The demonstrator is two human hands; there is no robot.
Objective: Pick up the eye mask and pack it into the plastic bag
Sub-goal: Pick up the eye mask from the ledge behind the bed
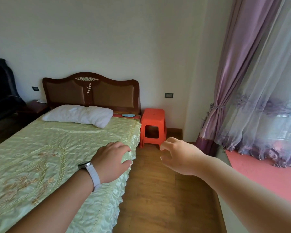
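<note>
Evidently approaching, both empty hands, left hand and right hand, half-open, must reach the small pale-blue fabric eye mask at the bed's far right corner.

Both bare forearms extend forward from the lower corners, hands empty. The left hand is held palm down, fingers loosely spread and slightly bent, with a white-strapped watch on its wrist. The right hand is turned thumb-side up, fingers curled inward in a loose, unclosed claw, level with the left.
</note>
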